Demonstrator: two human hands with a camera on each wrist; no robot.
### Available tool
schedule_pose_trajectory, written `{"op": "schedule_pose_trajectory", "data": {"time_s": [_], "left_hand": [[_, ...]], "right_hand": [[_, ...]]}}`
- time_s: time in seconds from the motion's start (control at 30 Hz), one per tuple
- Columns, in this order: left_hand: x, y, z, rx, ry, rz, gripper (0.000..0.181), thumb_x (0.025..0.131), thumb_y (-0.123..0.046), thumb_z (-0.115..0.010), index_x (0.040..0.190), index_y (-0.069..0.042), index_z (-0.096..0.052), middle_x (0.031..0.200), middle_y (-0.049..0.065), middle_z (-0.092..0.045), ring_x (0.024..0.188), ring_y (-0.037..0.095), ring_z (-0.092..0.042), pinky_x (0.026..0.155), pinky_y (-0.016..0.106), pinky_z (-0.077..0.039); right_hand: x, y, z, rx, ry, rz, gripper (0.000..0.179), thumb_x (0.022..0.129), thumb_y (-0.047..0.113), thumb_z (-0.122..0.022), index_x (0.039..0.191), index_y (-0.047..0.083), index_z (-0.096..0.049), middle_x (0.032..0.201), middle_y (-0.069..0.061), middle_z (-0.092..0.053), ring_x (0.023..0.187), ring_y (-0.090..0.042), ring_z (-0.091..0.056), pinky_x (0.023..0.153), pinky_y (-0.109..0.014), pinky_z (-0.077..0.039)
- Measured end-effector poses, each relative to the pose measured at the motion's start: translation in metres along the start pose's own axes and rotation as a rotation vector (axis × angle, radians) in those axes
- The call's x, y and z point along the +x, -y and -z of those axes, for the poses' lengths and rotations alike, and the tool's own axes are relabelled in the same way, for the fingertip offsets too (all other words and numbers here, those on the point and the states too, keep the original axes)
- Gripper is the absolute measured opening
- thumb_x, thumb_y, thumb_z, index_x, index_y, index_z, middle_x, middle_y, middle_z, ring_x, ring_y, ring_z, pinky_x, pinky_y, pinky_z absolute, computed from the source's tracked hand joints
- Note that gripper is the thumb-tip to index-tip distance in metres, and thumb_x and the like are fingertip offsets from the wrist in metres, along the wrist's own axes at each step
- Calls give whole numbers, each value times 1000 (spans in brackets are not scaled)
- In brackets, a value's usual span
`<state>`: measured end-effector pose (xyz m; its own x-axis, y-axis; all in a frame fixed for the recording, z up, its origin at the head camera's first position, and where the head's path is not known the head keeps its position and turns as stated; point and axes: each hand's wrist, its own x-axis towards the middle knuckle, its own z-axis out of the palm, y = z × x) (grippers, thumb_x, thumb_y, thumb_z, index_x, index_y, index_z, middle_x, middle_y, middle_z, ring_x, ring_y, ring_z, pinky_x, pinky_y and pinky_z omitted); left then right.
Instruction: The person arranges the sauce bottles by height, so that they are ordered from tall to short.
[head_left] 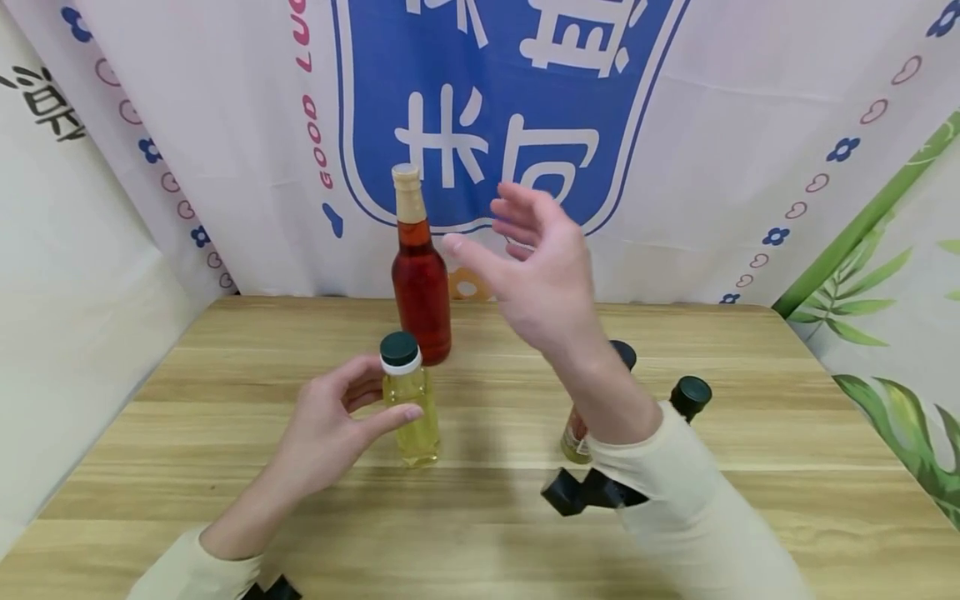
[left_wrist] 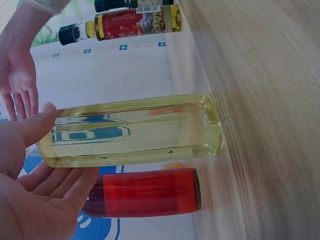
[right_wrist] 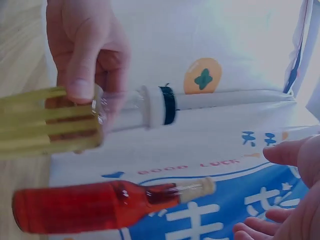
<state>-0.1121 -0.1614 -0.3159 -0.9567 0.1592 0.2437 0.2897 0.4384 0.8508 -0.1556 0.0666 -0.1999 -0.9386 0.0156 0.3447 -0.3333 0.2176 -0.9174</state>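
My left hand [head_left: 322, 429] holds a clear bottle of pale yellow liquid [head_left: 418, 425], thumb on one side and fingers on the other. The bottle is upright, with a dark green cap [head_left: 399, 348] over a white collar. Just behind it stands a bottle of red liquid [head_left: 422, 287] with a cream-coloured wrapped neck. My right hand [head_left: 543, 267] is raised in the air to the right of the red bottle, its fingers apart from the thumb and nothing between them. In the right wrist view, the thumb of the left hand [right_wrist: 82, 75] lies at the yellow bottle's shoulder.
Two more dark-capped bottles stand at the right, partly hidden by my right forearm; one [left_wrist: 132, 24] has a red label, the other [head_left: 690, 397] shows mostly its cap. A printed cloth [head_left: 720, 167] hangs behind the wooden table [head_left: 465, 533].
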Motion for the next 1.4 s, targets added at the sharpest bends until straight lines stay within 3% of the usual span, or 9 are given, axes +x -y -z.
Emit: {"op": "schedule_pose_trajectory", "data": {"time_s": [0.3,0.47,0.63,0.8,1.03,1.2,1.4], "left_hand": [[0,1,2,13,15,13,45,86,-18,-90,126,-10,-72,125,9,-78,117,23,-74,97,13,-57],[0,1,3,24,20,13,47,86,-21,-90,128,-11,-71,127,10,-77,118,24,-74,100,23,-61],[-1,0,3,19,21,11,48,87,-21,-90,129,-11,-71,127,10,-77,119,25,-74,101,28,-61],[-1,1,4,17,20,17,47,87,-21,-90,129,-10,-71,128,10,-77,119,24,-74,101,25,-61],[-1,1,4,12,18,26,48,87,-21,-90,129,-11,-71,129,10,-76,120,24,-73,102,24,-60],[0,2,3,11,25,27,47,86,-19,-90,128,-11,-71,128,8,-77,120,24,-73,99,18,-58],[0,4,2,2,26,25,46,86,-17,-90,128,-10,-71,128,8,-76,120,24,-73,99,15,-58]], "right_hand": [[-8,5,58,-95,-14,3,68,93,30,-84,152,15,-54,145,0,-66,132,-12,-63,119,-36,-49],[-16,-7,90,-140,-24,12,65,93,28,-85,150,17,-57,144,1,-66,132,-11,-63,116,-29,-51],[-25,-29,124,-134,-3,55,63,93,17,-85,150,14,-58,142,-1,-68,131,-12,-64,109,-15,-51],[-34,-56,157,-1,46,82,61,92,0,-80,148,8,-58,139,-4,-70,130,-12,-65,107,-11,-51],[-50,-96,198,107,154,9,59,97,-12,-68,152,5,-54,143,-2,-69,131,-8,-66,103,-13,-54],[-60,-129,218,101,222,-42,60,98,-15,-63,154,6,-52,144,2,-69,130,-5,-66,102,-13,-54],[-74,-160,227,84,349,-68,61,101,-13,-59,157,6,-48,146,3,-68,131,-5,-66,102,-13,-55]]}}
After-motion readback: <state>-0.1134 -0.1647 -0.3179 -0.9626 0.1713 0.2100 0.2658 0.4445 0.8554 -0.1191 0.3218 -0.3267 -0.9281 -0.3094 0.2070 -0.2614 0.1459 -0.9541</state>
